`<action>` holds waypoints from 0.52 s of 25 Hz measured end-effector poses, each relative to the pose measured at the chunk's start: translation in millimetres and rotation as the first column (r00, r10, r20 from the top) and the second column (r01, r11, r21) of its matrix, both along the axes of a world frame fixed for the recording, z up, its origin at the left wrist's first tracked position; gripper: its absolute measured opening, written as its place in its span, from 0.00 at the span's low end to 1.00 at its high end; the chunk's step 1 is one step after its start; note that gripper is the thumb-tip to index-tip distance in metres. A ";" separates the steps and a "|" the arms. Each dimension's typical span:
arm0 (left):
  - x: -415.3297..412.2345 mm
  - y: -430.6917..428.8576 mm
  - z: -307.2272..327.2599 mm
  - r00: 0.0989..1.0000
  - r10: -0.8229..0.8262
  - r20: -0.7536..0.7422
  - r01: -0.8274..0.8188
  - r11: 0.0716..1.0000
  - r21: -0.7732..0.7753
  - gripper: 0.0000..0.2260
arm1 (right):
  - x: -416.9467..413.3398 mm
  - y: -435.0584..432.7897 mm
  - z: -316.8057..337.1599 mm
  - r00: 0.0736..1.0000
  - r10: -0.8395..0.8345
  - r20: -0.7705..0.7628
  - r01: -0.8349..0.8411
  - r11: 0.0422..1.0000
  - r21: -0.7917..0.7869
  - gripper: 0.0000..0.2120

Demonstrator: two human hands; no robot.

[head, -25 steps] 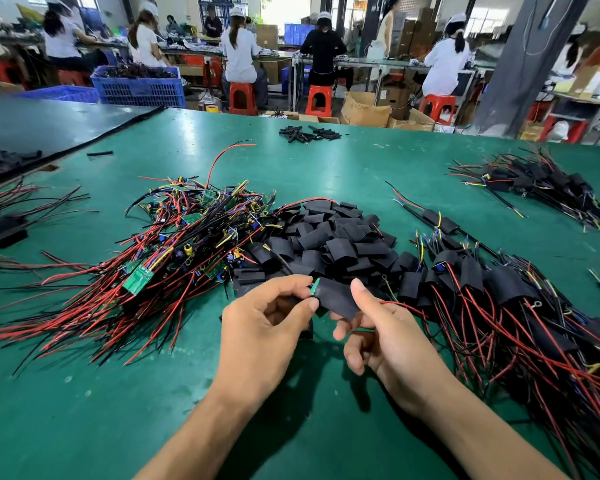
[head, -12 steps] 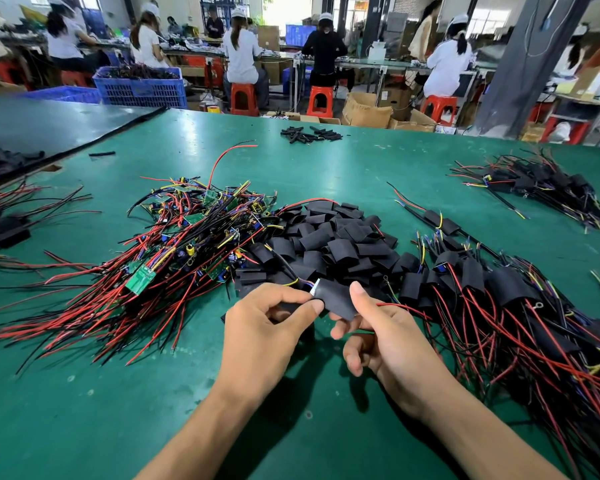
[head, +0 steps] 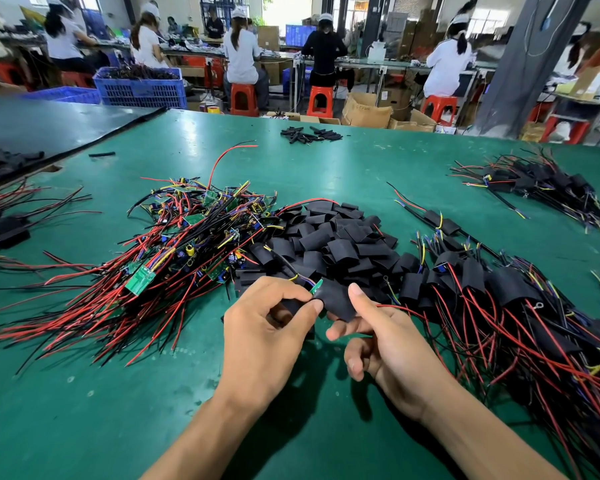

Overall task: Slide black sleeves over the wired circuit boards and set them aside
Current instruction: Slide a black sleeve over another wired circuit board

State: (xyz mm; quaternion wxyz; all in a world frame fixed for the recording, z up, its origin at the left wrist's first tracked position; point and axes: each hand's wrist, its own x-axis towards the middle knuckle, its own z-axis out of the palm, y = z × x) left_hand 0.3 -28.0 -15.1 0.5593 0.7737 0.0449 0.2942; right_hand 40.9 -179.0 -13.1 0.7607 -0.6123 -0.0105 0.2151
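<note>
Black sleeve (head: 336, 301) is being pinched in right hand (head: 388, 341), left hand (head: 267, 327) pinching circuit board (head: 316, 286) end-on for insertion.

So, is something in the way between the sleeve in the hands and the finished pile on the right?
Nothing visible blocks it. The right hand holds the sleeve, the left hand pinches the board, and the finished pile begins directly beside the right hand.

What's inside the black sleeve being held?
A green circuit board corner sticks out of the black sleeve on the left, a red wire on the right. The rest is hidden.
</note>
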 end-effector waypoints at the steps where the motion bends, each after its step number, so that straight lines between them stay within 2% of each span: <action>1: -0.8 -0.4 0.7 1.000 0.001 0.003 -0.001 1.000 0.002 0.10 | 0.0 -0.2 -0.3 1.000 0.004 -0.001 -0.004 1.000 -0.001 0.23; 7: -0.6 2.2 2.5 0.985 -0.103 -0.140 0.063 0.963 -0.263 0.07 | 1.5 -0.8 -2.5 1.000 0.026 0.015 -0.026 1.000 -0.002 0.23; 13: -1.9 3.2 4.0 0.976 -0.158 -0.149 0.116 0.959 -0.257 0.07 | 1.5 -1.8 -3.0 0.999 0.030 0.030 -0.031 0.998 0.056 0.21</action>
